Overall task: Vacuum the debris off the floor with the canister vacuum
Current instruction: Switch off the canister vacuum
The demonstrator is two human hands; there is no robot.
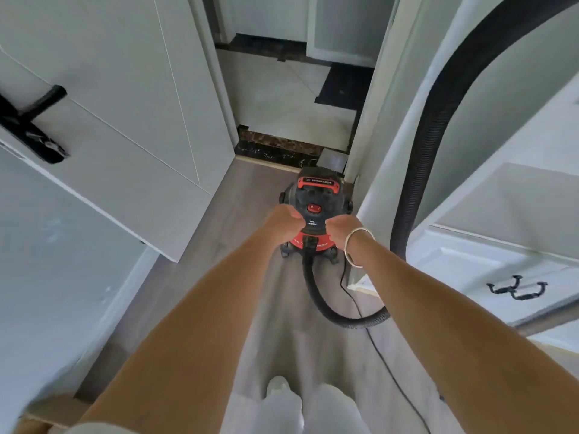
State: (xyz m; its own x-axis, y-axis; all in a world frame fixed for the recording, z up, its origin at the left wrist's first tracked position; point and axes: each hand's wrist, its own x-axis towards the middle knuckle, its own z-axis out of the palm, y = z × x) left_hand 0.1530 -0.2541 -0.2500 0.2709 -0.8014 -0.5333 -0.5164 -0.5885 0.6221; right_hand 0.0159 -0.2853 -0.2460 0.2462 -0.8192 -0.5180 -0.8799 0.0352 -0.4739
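A red and black canister vacuum (316, 195) stands on the grey wood floor (238, 277) just before a doorway. Both of my arms reach down to its near top edge. My left hand (283, 219) is closed on the lid's left side, and my right hand (341, 228), with a bangle on the wrist, is closed on the right side. The black ribbed hose (419, 170) leaves the vacuum's front, loops over the floor and rises up the right side out of view. No debris is plain to see on the floor.
An open white door (119, 126) with a black handle (34, 126) stands close on the left. A white cabinet (488, 258) with dark handles is on the right. A thin black power cord (372, 336) trails across the floor. A dark marble threshold (275, 148) leads to a tiled room.
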